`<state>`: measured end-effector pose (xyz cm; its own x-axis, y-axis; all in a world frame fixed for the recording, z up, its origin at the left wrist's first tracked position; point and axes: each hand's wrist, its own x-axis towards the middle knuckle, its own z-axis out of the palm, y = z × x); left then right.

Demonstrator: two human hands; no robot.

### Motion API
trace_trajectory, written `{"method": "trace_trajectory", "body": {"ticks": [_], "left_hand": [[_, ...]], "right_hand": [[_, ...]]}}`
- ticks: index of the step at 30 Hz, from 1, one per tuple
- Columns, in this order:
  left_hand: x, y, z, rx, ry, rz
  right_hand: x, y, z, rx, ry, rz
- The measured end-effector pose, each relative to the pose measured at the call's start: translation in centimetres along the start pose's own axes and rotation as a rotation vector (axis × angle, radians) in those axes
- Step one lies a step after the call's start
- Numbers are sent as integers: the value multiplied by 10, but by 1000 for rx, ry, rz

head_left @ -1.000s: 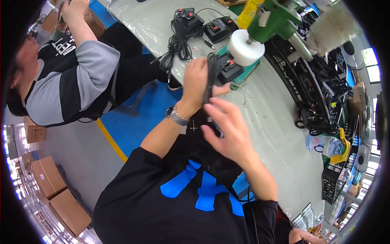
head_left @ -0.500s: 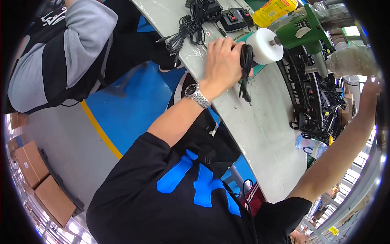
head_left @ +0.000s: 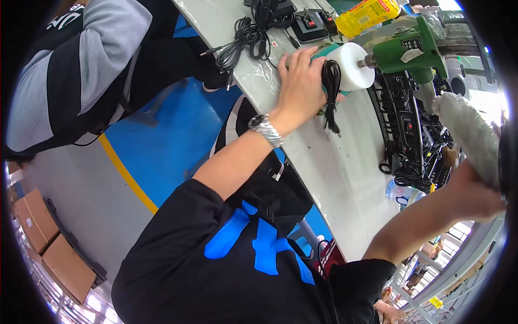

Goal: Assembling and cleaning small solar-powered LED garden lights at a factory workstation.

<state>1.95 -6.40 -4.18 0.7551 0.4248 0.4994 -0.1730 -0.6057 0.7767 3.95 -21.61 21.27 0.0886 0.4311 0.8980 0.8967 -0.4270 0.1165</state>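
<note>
A green arbor press (head_left: pixel 410 51) stands at the far right of the bench, a white cylindrical press head (head_left: pixel 350 66) on its ram. Left of the head, my left hand (head_left: pixel 303 86) lies low with its fingers spread over a teal-green base (head_left: pixel 324 52). A bundled black cable (head_left: pixel 331 89) sits against the index-finger side, and my thumb tip shows past it. What lies under the palm is hidden. At the right edge, my right hand (head_left: pixel 477 189) is closed on the press's lever (head_left: pixel 469 127), wrapped in clear film; its fingertips are partly hidden.
Coiled black cables (head_left: pixel 253 40) and black devices with red switches (head_left: pixel 310 26) lie on the bench (head_left: pixel 345 178) at the far left. Behind stands a yellow package (head_left: pixel 368 16). A black rack of cables (head_left: pixel 404 124) and a plastic bottle (head_left: pixel 402 191) are to the right. A grey-and-black sleeve (head_left: pixel 108 48) belongs to another person.
My right hand has brought the lever down and toward me. My left fingers have spread wider, and the hand and cable have shifted slightly to the right.
</note>
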Motion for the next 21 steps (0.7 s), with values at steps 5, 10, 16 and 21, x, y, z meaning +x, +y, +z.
{"method": "trace_trajectory", "body": {"ticks": [5, 10, 16, 21], "left_hand": [[6, -23, -38, -38, -60, 33], [5, -21, -54, -401, -49, -183], [-6, -7, -41, -111, -101, -24], [-13, 11, -28, 44, -195, 21]], "right_hand": [[-22, -30, -8, 214, 117, 337], [-39, -39, -1, 308, 194, 218], [-61, -59, 25, -12, 159, 38], [-77, -70, 47, 44, 277, -71]]}}
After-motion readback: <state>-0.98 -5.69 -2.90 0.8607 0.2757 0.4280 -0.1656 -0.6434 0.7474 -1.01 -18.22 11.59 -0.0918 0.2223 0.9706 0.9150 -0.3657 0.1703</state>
